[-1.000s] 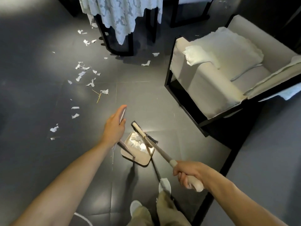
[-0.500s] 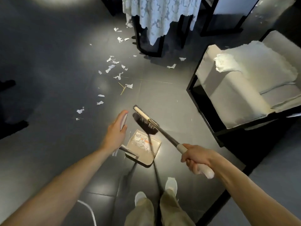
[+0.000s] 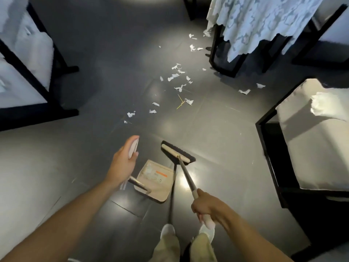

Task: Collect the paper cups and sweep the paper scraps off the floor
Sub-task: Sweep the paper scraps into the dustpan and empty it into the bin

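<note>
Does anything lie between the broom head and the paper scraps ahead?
Nothing visible does: bare dark floor separates the broom head from the nearest paper scraps. The dustpan sits nearer the feet.

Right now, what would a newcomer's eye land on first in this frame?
White paper scraps strewn over the dark floor, mid-frame, trailing toward the lace cloth at upper right. Below them, the right hand grips a broom, its head beside the tan dustpan whose handle the left hand holds.
</note>
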